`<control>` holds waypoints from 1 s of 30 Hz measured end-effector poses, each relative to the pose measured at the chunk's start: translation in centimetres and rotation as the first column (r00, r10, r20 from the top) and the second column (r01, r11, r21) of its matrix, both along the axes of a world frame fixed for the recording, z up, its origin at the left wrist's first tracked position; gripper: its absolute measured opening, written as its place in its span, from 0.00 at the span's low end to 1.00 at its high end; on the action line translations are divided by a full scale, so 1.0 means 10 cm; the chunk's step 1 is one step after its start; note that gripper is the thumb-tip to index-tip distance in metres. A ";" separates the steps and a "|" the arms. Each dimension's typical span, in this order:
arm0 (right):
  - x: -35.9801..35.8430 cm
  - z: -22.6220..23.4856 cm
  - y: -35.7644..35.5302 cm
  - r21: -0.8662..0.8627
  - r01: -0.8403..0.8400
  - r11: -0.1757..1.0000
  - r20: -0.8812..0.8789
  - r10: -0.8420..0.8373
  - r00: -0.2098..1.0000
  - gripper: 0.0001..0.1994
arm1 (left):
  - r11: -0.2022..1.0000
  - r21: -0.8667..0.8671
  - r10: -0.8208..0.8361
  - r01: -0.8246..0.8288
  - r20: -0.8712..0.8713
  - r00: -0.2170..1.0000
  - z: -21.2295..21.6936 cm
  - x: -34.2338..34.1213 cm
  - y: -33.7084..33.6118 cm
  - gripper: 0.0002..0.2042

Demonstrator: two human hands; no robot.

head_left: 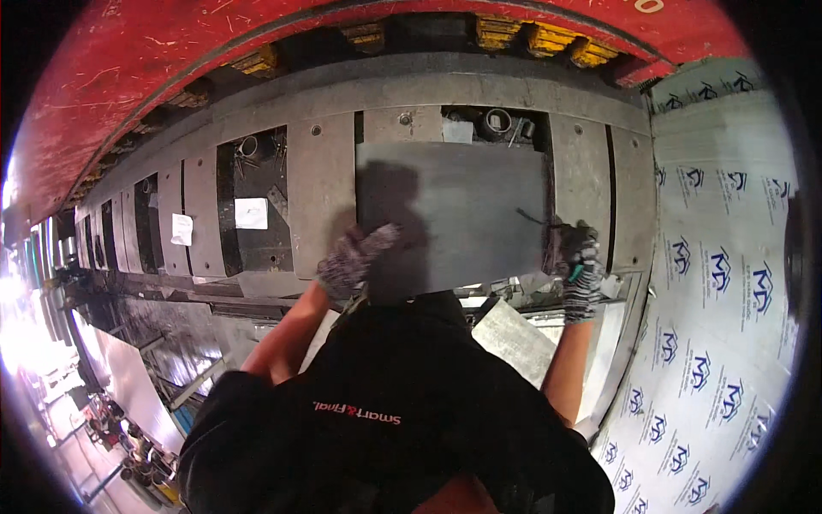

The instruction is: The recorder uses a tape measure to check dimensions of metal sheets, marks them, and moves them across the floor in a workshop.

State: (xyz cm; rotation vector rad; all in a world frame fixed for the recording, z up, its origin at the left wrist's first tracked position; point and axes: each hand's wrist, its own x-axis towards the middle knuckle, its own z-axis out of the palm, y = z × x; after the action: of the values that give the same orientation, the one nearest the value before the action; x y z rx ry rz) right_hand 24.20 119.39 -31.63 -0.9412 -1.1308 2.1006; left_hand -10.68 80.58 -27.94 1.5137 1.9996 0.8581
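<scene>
A flat dark grey metal sheet (479,218) lies across the slotted machine bed in front of my body, its near edge close to my shirt. My left hand (353,257), in a speckled knit glove, grips its left edge; a finger or thumb lies over the top face, and whatever is underneath is hidden. Beside the right edge is my right hand (579,261), in a dark-palmed glove with a striped cuff. Its fingers are closed round a thin dark stick-like tool (533,218), whose tip points left over the sheet. My shadow falls on the sheet's left half.
Beyond the bed (321,188) rises a red machine body (214,47) with yellow blocks (548,38) under it. Slots hold a metal ring (497,122) and loose small parts. Two white papers (252,213) lie leftward. A printed film-covered panel (719,283) stands at the right.
</scene>
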 end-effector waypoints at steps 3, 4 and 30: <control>-0.34 0.02 -0.66 0.223 -0.087 0.971 0.258 0.027 0.966 0.22 | 0.999 -0.007 0.050 -0.052 -0.122 0.991 0.04 -0.17 -0.71 0.27; -0.45 0.00 -0.84 0.072 -0.028 0.997 0.203 0.012 0.979 0.22 | 0.994 0.055 0.096 -0.094 -0.039 0.995 0.01 -0.19 -0.85 0.27; -2.11 0.50 -3.77 0.678 -0.666 0.311 0.539 0.404 0.739 0.26 | 0.983 0.111 0.089 -0.148 0.418 0.904 0.65 -0.18 -1.25 0.33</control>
State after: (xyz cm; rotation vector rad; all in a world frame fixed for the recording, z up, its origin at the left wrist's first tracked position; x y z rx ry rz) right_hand 3.08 81.65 -26.62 -0.3251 -2.6148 1.4112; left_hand -12.53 68.06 -21.44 1.1641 1.7577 1.2750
